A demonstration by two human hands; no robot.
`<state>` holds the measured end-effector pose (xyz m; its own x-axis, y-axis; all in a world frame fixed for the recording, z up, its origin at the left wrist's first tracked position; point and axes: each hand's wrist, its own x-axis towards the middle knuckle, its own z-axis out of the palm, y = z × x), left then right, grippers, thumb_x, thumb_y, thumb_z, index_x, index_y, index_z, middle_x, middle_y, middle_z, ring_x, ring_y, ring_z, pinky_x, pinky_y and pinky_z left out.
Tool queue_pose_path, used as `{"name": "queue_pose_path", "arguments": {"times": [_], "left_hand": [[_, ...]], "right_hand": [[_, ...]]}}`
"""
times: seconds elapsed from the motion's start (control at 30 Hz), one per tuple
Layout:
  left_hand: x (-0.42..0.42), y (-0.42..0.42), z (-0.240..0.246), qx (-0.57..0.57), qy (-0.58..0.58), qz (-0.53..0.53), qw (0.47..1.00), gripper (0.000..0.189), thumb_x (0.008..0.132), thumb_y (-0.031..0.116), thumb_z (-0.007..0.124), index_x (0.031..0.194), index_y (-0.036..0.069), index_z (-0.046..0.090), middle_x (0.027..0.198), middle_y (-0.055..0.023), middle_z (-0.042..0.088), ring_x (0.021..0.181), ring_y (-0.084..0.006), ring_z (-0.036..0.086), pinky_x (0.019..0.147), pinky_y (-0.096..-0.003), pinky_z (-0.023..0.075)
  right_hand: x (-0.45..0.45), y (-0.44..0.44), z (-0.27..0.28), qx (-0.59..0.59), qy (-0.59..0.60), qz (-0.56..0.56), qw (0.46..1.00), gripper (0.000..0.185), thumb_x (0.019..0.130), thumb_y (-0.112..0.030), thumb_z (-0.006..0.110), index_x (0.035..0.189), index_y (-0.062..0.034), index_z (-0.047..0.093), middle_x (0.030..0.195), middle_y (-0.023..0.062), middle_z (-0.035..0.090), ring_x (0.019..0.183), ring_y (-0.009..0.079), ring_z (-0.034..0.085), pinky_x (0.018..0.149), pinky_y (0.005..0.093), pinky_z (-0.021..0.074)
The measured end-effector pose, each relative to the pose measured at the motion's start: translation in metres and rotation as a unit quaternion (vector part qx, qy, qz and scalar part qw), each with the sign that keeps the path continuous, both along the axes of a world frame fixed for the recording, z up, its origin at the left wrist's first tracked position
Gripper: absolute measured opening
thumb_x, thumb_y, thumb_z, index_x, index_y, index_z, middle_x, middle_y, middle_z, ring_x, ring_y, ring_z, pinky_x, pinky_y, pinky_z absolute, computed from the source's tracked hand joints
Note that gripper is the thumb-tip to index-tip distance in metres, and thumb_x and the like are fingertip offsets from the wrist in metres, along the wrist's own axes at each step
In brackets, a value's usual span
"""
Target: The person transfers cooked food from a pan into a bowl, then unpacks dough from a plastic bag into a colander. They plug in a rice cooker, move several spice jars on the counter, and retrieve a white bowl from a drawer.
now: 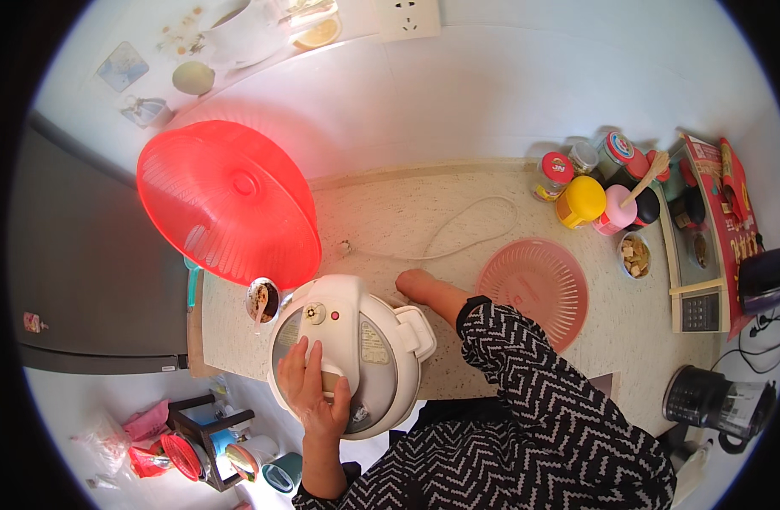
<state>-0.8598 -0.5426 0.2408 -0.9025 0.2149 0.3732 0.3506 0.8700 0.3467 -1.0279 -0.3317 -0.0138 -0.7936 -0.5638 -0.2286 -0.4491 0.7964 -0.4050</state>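
Note:
A white electric pressure cooker (348,357) with a grey lid stands at the counter's front edge. My left hand (313,386) lies on its lid by the central handle, fingers spread. My right hand (418,285) is behind the cooker's right side, close to the power cord; its fingers are hidden, so what it touches cannot be seen. The white power cord (472,205) loops over the counter behind, its plug end (345,247) lying to the left. A pink plastic basket (533,287) sits right of my right forearm.
A large red colander (230,197) leans at the back left, beside a small bowl of dark sauce with a spoon (263,305). Lidded jars (580,199) and a cup of cubed food (634,255) stand back right, near a microwave oven (699,312) and a glass jug appliance (715,401).

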Motion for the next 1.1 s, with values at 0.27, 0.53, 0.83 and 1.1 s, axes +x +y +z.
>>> {"name": "queue_pose_path", "arguments": {"times": [0.27, 0.53, 0.83, 1.1], "left_hand": [[0.0, -0.003, 0.003, 0.005, -0.01, -0.005, 1.0, 0.057, 0.075, 0.029, 0.063, 0.125, 0.003, 0.056, 0.133, -0.0184, 0.05, 0.123, -0.0364, 0.045, 0.105, -0.0526, 0.0252], [0.0, -0.005, 0.004, 0.004, 0.008, -0.011, 1.0, 0.058, 0.074, 0.031, 0.065, 0.125, 0.005, 0.056, 0.13, -0.0169, 0.052, 0.121, -0.0358, 0.046, 0.102, -0.0526, 0.0291], [0.003, -0.005, 0.006, 0.006, -0.011, -0.021, 1.0, 0.057, 0.075, 0.026, 0.063, 0.125, 0.001, 0.054, 0.133, -0.0191, 0.048, 0.123, -0.0379, 0.043, 0.104, -0.0529, 0.0263], [0.004, -0.006, 0.004, 0.006, -0.021, -0.028, 0.999, 0.06, 0.075, 0.03, 0.063, 0.127, 0.001, 0.053, 0.133, -0.0196, 0.048, 0.125, -0.0376, 0.041, 0.105, -0.0549, 0.0233]], "right_hand": [[-0.007, -0.006, 0.001, 0.004, -0.007, 0.001, 1.0, 0.013, 0.073, -0.009, 0.061, 0.079, -0.0027, 0.07, 0.085, 0.0193, 0.067, 0.084, 0.0368, 0.065, 0.071, 0.0436, 0.0528], [-0.022, 0.013, 0.0, 0.052, 0.046, -0.04, 0.997, 0.014, 0.077, -0.006, 0.057, 0.082, -0.0017, 0.07, 0.09, 0.0195, 0.067, 0.087, 0.0358, 0.065, 0.073, 0.0428, 0.0528], [0.023, 0.053, 0.015, 0.139, -0.073, 0.043, 0.987, 0.019, 0.081, -0.016, 0.058, 0.089, -0.0019, 0.069, 0.093, 0.0211, 0.066, 0.091, 0.0349, 0.065, 0.077, 0.0413, 0.0527], [-0.003, 0.062, 0.03, -0.069, -0.264, -0.609, 0.745, 0.044, 0.086, -0.036, 0.064, 0.099, 0.0056, 0.066, 0.104, 0.0226, 0.066, 0.095, 0.034, 0.065, 0.074, 0.0432, 0.0533]]}}
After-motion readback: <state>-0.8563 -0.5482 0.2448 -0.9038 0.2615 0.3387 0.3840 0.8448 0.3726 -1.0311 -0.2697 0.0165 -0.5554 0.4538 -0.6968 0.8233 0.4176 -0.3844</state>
